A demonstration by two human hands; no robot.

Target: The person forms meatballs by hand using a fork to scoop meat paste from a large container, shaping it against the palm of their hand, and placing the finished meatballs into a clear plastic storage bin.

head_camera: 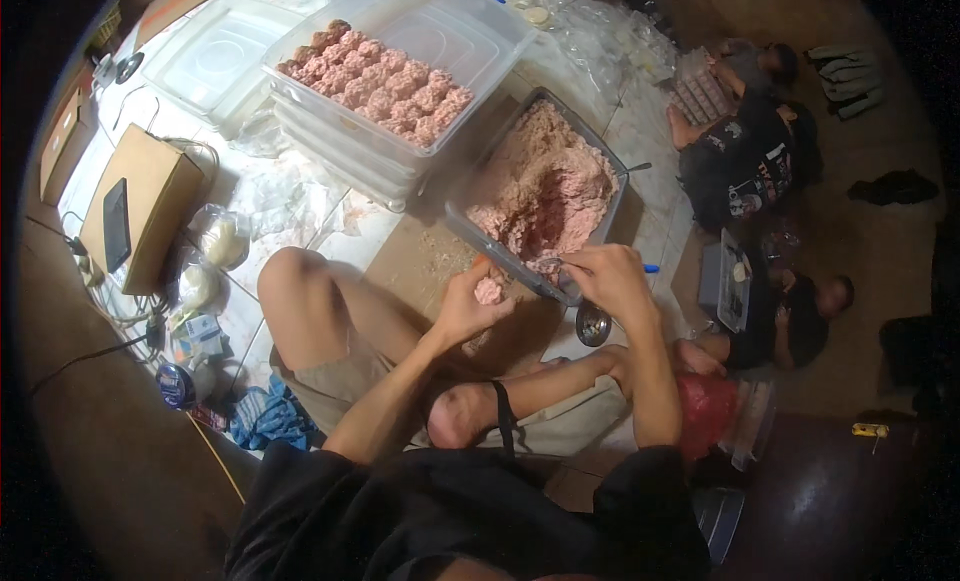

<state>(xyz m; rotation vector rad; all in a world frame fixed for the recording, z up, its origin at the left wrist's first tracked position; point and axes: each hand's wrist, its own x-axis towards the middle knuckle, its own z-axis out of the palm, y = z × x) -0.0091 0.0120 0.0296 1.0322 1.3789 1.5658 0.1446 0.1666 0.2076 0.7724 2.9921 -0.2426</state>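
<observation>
My left hand [471,309] is closed around a small portion of pink minced mixture [489,291], which shows above the fist. My right hand [606,275] grips a metal spoon [550,264] at the near edge of a grey plastic tub [517,270]. Pinkish ground-meat mixture [555,180] fills much of that tub, with a deep hollow on the near side. Beyond it, a clear plastic box [480,41] holds rows of rough pink balls [397,86], on top of stacked similar boxes or lids.
A cardboard sheet [405,262] lies under the tub. A small metal dish [593,325] is near my right forearm. At left are a cardboard box [142,206] bearing a dark phone [116,225] and plastic bags [223,240]. Other people [739,157] sit at right.
</observation>
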